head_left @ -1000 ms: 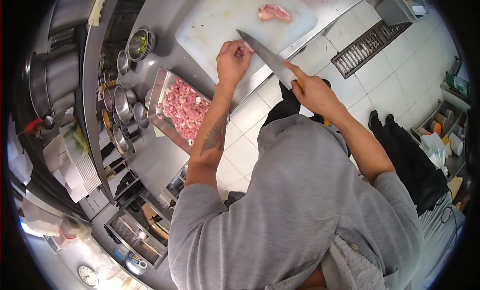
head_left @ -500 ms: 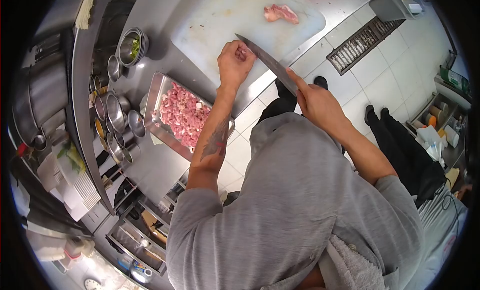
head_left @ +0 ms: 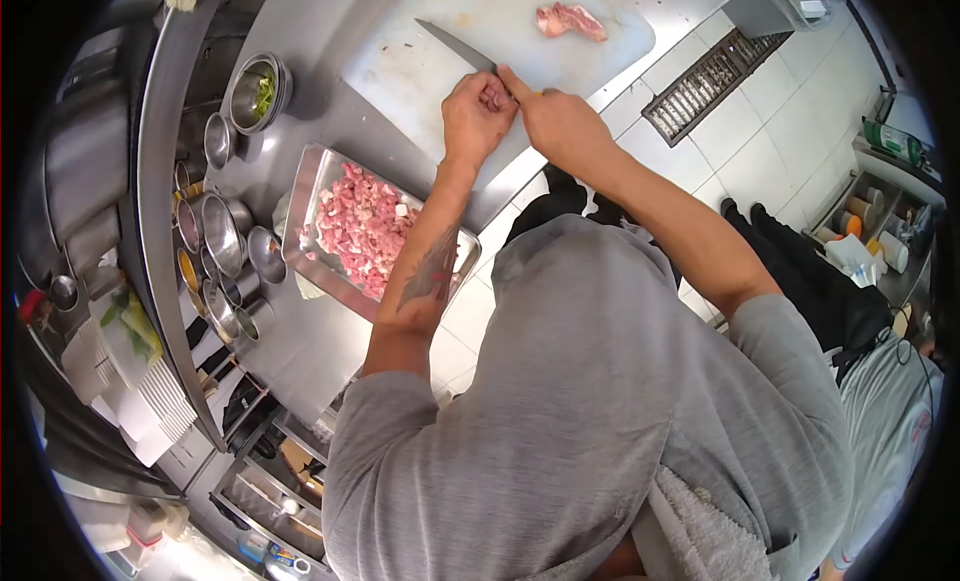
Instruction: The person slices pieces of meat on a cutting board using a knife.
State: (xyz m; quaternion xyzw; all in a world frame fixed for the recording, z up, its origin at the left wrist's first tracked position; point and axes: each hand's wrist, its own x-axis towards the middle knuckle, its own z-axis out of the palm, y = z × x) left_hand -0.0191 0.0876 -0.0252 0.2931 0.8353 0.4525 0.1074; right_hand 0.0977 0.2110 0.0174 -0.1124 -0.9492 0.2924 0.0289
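My right hand is closed round the handle of a knife, index finger along the top, the blade pointing to the upper left over the white cutting board. Right beside it, my left hand has its fingers curled over a small piece of meat, mostly hidden. A larger piece of raw meat lies near the far right of the board. Diced meat fills much of a metal tray left of my left forearm.
Nested metal bowls with something green inside stand on the steel counter. More small bowls line its left side. A floor drain grate is at the right. Another person in dark trousers stands at the right edge.
My right hand has slid the knife forward and to the upper left, so the hand now sits against my left hand. My left hand has stayed curled in nearly the same place.
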